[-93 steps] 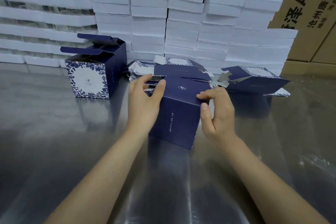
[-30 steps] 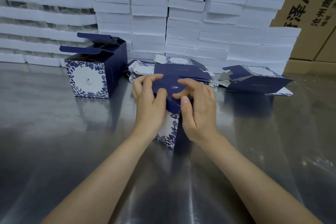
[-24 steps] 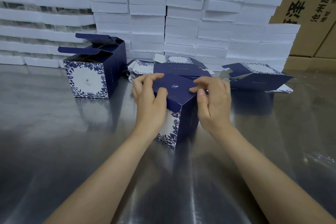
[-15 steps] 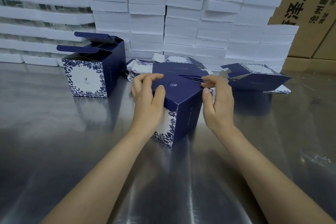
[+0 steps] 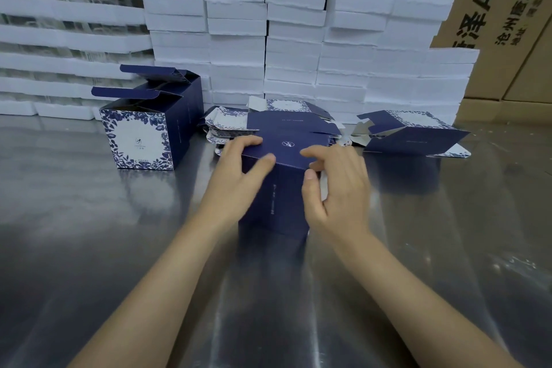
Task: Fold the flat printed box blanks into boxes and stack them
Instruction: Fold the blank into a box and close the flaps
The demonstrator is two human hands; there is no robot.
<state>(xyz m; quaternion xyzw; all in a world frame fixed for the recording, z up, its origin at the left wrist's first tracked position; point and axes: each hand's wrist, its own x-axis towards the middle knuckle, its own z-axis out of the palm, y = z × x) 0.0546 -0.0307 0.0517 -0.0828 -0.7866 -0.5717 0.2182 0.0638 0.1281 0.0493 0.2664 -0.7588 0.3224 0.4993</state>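
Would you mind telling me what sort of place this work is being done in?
Probably a packing workshop: a steel worktable, stacked white foam packaging, brown shipping cartons behind it, and flat box blanks piled beside the box being folded.

Even light from above. Pale glare streaks the steel table (image 5: 89, 248) at 6 o'clock. Edges bow; white stacks (image 5: 59, 24) at 10 o'clock smear. The left hand (image 5: 239, 179) is faintly blurred.

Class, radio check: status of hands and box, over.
Left hand, right hand: both grip the navy box at its top. Box upright on table. Flat blanks behind.
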